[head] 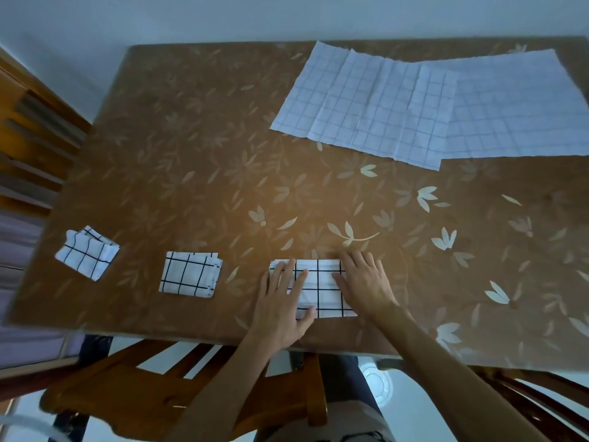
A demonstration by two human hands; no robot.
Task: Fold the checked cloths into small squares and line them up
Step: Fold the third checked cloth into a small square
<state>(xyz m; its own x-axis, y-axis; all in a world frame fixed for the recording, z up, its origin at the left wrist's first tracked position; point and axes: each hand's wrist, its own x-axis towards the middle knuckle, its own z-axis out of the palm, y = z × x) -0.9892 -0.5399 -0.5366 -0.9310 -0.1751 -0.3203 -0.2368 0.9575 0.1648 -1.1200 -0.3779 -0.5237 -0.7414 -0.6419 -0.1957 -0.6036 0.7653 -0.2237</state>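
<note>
Now: cloth (318,291) lies folded into a wide rectangle with bold black checks, at the near edge of the table (191,154), roughly centre. Both hands are flat on it, fingers straight, nothing gripped. Left hand (283,301) covers the cloth's left part, its thumb lying across the near edge. Right hand (363,282) covers the right end, fingers pointing toward the far side. The hands are apart, with a strip of checks showing between them.

Left along the same near edge, apart from the cloth: middle square (189,274), folded, layers slightly stepped at its right side. Further left, near the table's corner: left square (86,252), folded, turned at an angle, layers looser.

Far right of the table: flat cloth (366,103), pale with thin checks, unfolded, crease lines visible. It overlaps a second flat cloth (516,103), seemingly on top; that one runs out at the right edge.

Table top is brown with pale flowers and leaves. Wooden chair (153,390) stands below the near edge. Blurred wooden slats (35,138) at far left.
</note>
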